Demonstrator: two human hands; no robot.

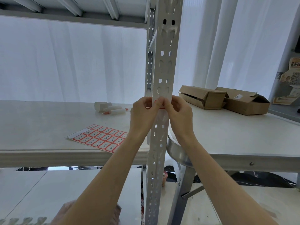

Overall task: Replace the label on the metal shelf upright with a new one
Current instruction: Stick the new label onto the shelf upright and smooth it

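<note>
A white perforated metal shelf upright [164,62] runs vertically through the middle of the view. A red-bordered label [162,108] sits on its face at hand height, mostly hidden by my fingers. My left hand [143,113] and my right hand [178,113] meet at the upright, fingertips pinched together on the label's top edge. Whether the label is stuck flat or partly lifted cannot be told. A sheet of red-bordered labels [99,138] lies flat on the white shelf board [40,127] to the left of my left forearm.
White markers with orange tips and a small white box [110,108] lie on the shelf board behind the label sheet. Two open cardboard boxes [224,99] rest on a white table [243,135] to the right. White curtains hang behind.
</note>
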